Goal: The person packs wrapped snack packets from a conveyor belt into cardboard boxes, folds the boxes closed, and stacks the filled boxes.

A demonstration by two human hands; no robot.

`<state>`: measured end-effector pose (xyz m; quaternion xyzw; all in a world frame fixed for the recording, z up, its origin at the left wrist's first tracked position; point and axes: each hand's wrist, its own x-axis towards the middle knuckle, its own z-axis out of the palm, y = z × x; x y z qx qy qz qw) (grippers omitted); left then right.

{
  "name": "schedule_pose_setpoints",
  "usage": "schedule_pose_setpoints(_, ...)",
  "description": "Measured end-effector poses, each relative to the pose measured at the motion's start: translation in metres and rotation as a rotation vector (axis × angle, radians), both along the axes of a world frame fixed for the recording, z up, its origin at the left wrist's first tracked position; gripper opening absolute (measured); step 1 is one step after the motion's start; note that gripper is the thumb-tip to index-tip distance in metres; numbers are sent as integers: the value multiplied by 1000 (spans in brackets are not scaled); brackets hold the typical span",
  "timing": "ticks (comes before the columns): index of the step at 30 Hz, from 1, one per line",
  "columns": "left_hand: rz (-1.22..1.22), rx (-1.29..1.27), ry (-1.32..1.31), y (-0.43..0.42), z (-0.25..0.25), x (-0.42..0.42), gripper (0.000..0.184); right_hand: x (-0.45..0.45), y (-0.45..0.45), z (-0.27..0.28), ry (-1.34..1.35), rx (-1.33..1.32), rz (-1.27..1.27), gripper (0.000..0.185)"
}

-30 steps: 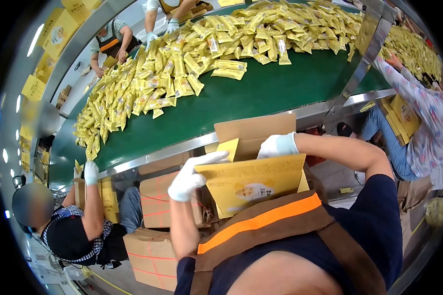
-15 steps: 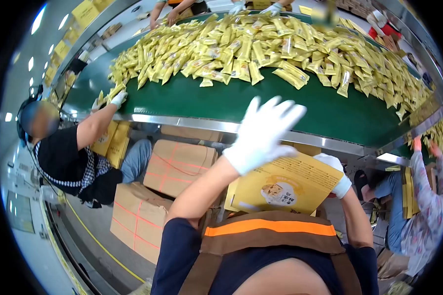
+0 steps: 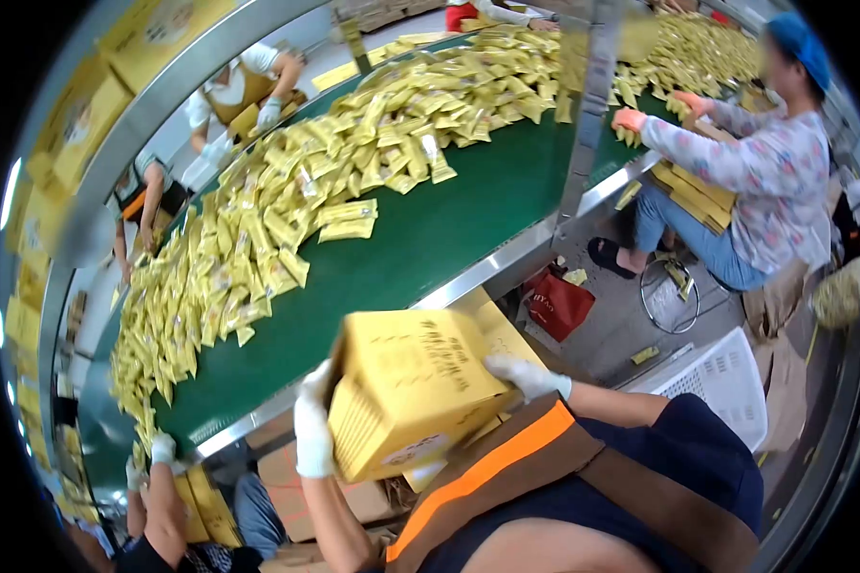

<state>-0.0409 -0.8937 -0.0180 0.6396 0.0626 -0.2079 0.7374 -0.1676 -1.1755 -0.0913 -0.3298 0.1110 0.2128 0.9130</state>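
A yellow cardboard carton (image 3: 430,363) with dark printing is held up in front of my lap, popped out into a box shape and tilted. My left hand (image 3: 313,420), in a white glove, grips its left side, fingers partly hidden behind the edge. At the carton's right end, my right hand (image 3: 528,378), also gloved, is closed against the cardboard. More yellow cardboard (image 3: 495,329) shows behind the carton. Past it, a heap of yellow wrapped packets (image 3: 287,191) lies on the green conveyor belt (image 3: 420,239).
A metal rail (image 3: 487,267) edges the belt, and a post (image 3: 588,115) rises from it. One person (image 3: 774,181) sits to the right; gloved hands (image 3: 162,449) work at lower left. Brown cartons (image 3: 282,487), a red bag (image 3: 556,304) and a white basket (image 3: 721,382) stand below.
My view has turned to the right. The yellow carton, flat-looking before, now has a box shape. My left hand, spread in the air earlier, has come down onto the carton's left side.
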Motion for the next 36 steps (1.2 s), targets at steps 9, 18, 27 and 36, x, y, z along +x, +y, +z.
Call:
schedule_pose_setpoints(9,-56,458,-339,30,-170,-84,65,73,-22,97,-1213,-1215,958,42)
schedule_pose_setpoints(18,-227,434,-546,-29,-20,-16,52,60,43,42,-1213,-1352,1247,32)
schedule_pose_setpoints(27,-383,444,-642,-27,-70,-27,60,29,-36,-38,-541,-1862,290,94)
schedule_pose_setpoints(36,-244,253,-250,-38,-124,-69,98,43,-5,-34,-375,-1397,394,96)
